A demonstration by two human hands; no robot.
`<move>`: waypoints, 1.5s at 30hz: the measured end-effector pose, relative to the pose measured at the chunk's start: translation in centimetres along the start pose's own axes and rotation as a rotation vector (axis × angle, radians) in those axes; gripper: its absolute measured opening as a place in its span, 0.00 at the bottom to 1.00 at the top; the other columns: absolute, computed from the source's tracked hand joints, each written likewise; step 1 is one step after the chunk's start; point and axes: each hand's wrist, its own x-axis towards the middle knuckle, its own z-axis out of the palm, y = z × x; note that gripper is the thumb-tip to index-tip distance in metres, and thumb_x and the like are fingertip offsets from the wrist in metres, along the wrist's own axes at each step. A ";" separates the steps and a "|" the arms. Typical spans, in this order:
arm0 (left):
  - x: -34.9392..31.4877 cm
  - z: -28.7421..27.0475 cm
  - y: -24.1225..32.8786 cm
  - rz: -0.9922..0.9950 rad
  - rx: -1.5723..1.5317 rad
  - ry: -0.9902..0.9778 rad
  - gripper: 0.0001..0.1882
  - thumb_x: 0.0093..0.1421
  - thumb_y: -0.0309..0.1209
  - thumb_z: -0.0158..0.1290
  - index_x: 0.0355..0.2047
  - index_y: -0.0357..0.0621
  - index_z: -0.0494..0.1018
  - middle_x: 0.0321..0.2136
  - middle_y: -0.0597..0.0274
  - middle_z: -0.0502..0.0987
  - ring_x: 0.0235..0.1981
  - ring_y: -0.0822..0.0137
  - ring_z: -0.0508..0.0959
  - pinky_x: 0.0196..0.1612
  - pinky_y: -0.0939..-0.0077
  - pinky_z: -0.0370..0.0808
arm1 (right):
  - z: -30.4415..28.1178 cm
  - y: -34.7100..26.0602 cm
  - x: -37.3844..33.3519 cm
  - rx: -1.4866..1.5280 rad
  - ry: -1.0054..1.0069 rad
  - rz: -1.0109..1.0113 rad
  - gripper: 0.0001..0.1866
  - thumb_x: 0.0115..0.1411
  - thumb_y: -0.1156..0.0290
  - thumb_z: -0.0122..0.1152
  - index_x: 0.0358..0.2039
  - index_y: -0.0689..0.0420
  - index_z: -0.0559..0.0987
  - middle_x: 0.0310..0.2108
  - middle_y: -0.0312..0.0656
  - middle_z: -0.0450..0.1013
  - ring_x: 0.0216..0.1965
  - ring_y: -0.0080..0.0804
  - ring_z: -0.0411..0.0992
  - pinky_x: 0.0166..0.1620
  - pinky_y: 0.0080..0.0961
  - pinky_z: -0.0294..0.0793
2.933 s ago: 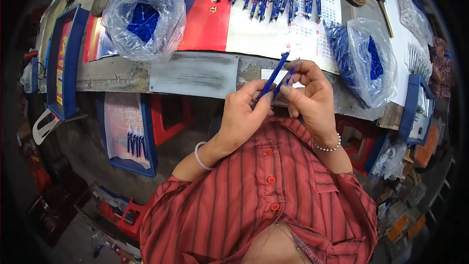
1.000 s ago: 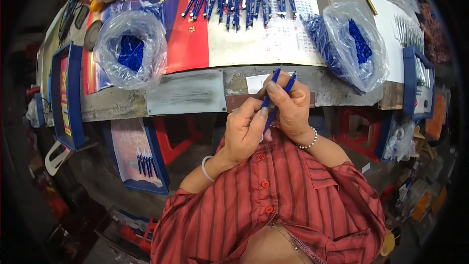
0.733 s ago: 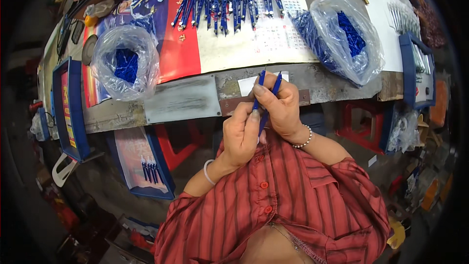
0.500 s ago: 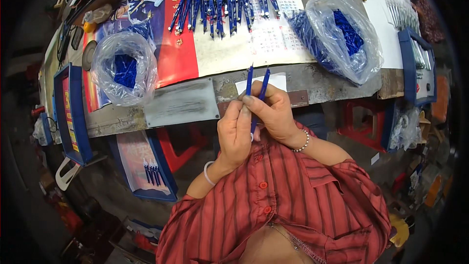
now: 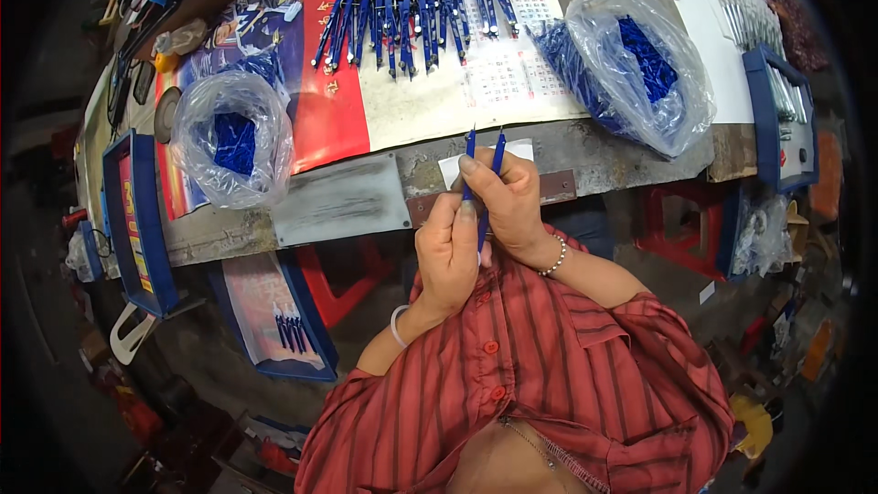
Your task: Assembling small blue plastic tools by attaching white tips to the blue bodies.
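Observation:
Both hands are together at the table's front edge, closed on a blue drawing compass point(image 5: 497, 157). Its two slim legs point away from me, their tips a little apart, and its head end is mostly hidden by my fingers. My left hand point(image 5: 448, 256) pinches the left leg low down between thumb and fingers. My right hand point(image 5: 514, 209) wraps round the right leg, its thumb pressed against the left leg higher up. Farther back, several blue compasses with pale heads point(image 5: 412, 9) lie in an overlapping pile on the paper sheet.
Clear plastic bags of blue parts stand at left point(image 5: 233, 142) and right point(image 5: 645, 64). A blue tray point(image 5: 782, 119) holding metal pieces is at the far right. Below the table edge, a drawer point(image 5: 274, 311) contains several compasses. A grey metal plate point(image 5: 343, 197) covers part of the edge.
My right thumb has moved farther up the left leg, toward its tip. My left hand has shifted slightly right and nearer to me. The compass stays in both hands.

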 end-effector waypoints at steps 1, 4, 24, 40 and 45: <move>0.0 0.0 -0.1 0.003 0.000 -0.001 0.11 0.67 0.30 0.39 0.31 0.36 0.66 0.14 0.69 0.68 0.13 0.82 0.67 0.16 0.85 0.62 | 0.1 0.0 0.1 -0.001 0.000 -0.003 0.13 0.61 0.68 0.54 0.19 0.57 0.72 0.16 0.26 0.64 0.18 0.09 0.57 0.20 0.12 0.56; -0.1 -0.3 -0.5 0.002 -0.009 -0.026 0.10 0.67 0.31 0.38 0.36 0.37 0.66 0.21 0.67 0.69 0.14 0.81 0.65 0.17 0.87 0.63 | 0.3 -0.1 0.5 -0.030 0.044 -0.037 0.14 0.61 0.67 0.55 0.19 0.57 0.71 0.16 0.26 0.64 0.17 0.08 0.56 0.20 0.13 0.54; -0.2 0.3 -0.5 -0.011 0.002 -0.007 0.09 0.66 0.27 0.38 0.36 0.35 0.67 0.18 0.68 0.68 0.14 0.81 0.66 0.18 0.83 0.65 | 0.0 0.0 0.5 0.048 0.071 0.026 0.11 0.59 0.67 0.58 0.23 0.59 0.76 0.16 0.27 0.66 0.17 0.10 0.60 0.20 0.11 0.57; 1.1 -0.3 0.2 -0.154 -0.224 0.023 0.28 0.69 0.48 0.29 0.40 0.34 0.68 0.25 0.60 0.73 0.14 0.77 0.69 0.18 0.85 0.65 | -6.4 -6.4 0.9 -0.374 -0.004 -0.168 0.12 0.61 0.75 0.52 0.44 0.64 0.72 0.37 0.41 0.73 0.38 0.24 0.73 0.36 0.17 0.72; 1.7 0.0 0.2 -0.222 -0.225 0.046 0.13 0.67 0.35 0.41 0.38 0.37 0.69 0.25 0.62 0.73 0.13 0.78 0.68 0.16 0.86 0.62 | -10.9 -12.1 -1.1 -0.608 0.268 -0.460 0.08 0.61 0.76 0.52 0.39 0.64 0.75 0.32 0.38 0.73 0.32 0.19 0.70 0.34 0.15 0.69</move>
